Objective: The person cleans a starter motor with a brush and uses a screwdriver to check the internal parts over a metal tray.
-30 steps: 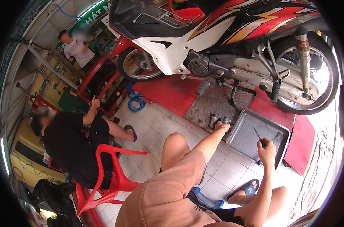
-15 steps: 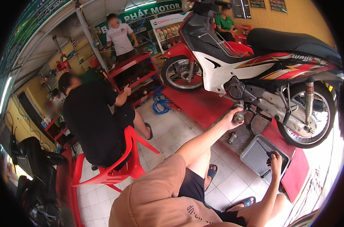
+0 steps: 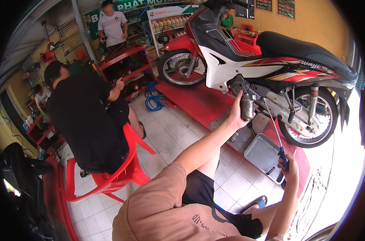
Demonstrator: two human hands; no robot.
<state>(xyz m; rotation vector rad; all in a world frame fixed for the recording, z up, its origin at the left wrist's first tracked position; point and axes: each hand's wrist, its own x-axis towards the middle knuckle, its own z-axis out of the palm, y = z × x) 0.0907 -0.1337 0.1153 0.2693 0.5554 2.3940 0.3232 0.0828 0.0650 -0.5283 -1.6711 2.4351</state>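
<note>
My left hand [image 3: 240, 114] is wrapped round a metal cylindrical part [image 3: 248, 106], held up in front of the motorbike's engine case [image 3: 238, 84]. In my right hand [image 3: 289, 168] is a blue-handled screwdriver [image 3: 283, 156]; its long shaft points up toward the engine, near the cylinder. Below, a metal tray [image 3: 250, 152] lies on the lift's edge with a small dark tool in it, partly behind my right hand. Another small metal part [image 3: 233, 136] sits on the chequered plate [image 3: 222, 130], left of the tray.
The red-and-white motorbike [image 3: 287, 68] stands on a red lift [image 3: 182, 100], beside coiled blue hose [image 3: 153, 105]. A co-worker [image 3: 78, 116] sits on a red chair [image 3: 132, 164] at left; another person [image 3: 112, 28] stands behind a red cart [image 3: 118, 60]. A further worker [image 3: 226, 22] is beyond the motorbike.
My left hand has lifted the cylinder from low by the tray to engine height. My right hand has raised the screwdriver, its shaft now upright. The view has tilted upward.
</note>
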